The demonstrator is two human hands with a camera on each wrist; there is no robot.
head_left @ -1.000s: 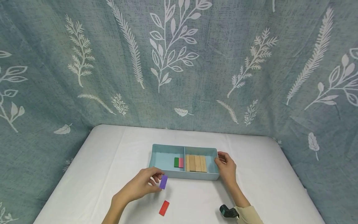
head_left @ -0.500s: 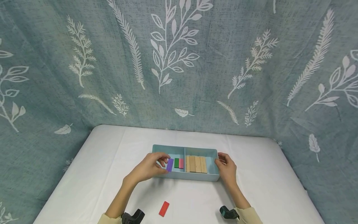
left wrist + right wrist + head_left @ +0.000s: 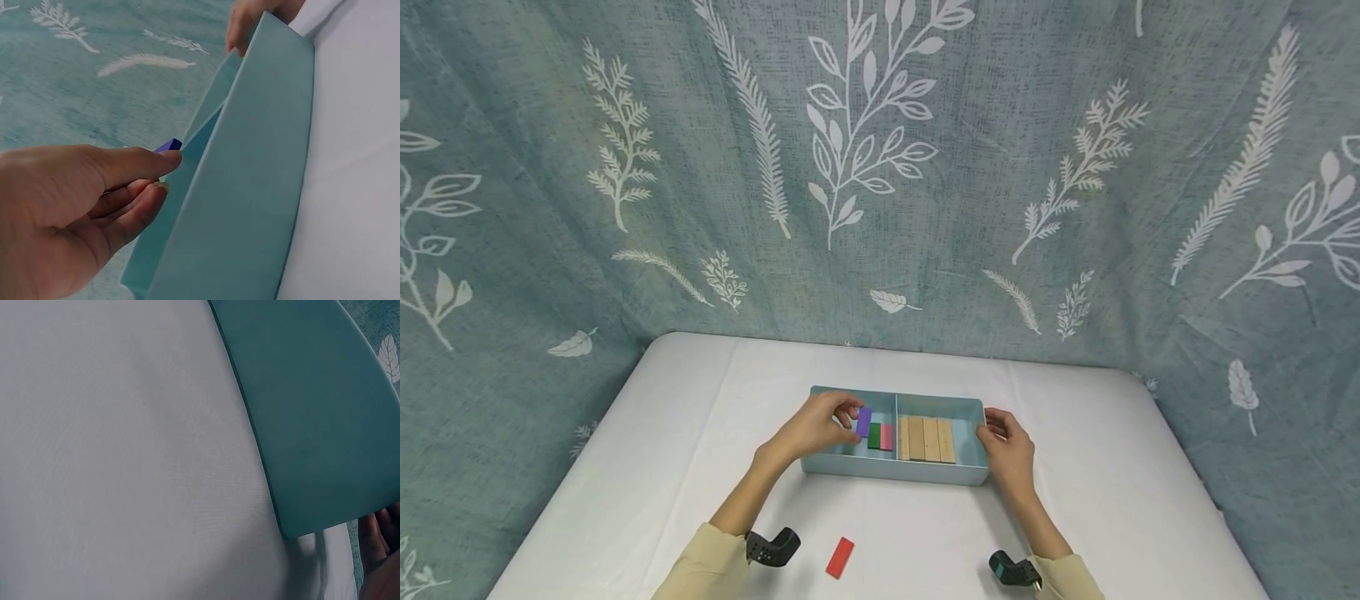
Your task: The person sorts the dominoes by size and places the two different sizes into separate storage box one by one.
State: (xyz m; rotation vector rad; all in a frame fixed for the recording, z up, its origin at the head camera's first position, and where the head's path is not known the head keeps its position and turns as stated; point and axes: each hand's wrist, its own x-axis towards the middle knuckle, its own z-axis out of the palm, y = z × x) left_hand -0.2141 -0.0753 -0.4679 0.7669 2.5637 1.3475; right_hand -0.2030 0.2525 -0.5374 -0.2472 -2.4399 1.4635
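My left hand [image 3: 817, 423] pinches a small purple block [image 3: 864, 422] between thumb and fingers, over the left compartment of a teal divided box [image 3: 895, 475]. In the left wrist view, only an end of the purple block [image 3: 170, 145] shows past the thumb. A green block [image 3: 874, 436] and a pink block [image 3: 887, 437] lie side by side in that compartment, against the divider. Several plain wooden blocks [image 3: 931, 440] fill part of the right compartment. At the box's right end, my right hand [image 3: 1011, 454] grips the wall, thumb at the rim.
A red block [image 3: 840, 557] lies on the white-covered table [image 3: 917, 542] in front of the box. Black wrist devices [image 3: 773, 547] are worn at both sleeves. Behind the table hangs a leaf-patterned teal curtain [image 3: 940, 300].
My left hand has carried the purple block from in front of the box up and rightward, over the left compartment beside the green block. My right hand has stayed at the box's end.
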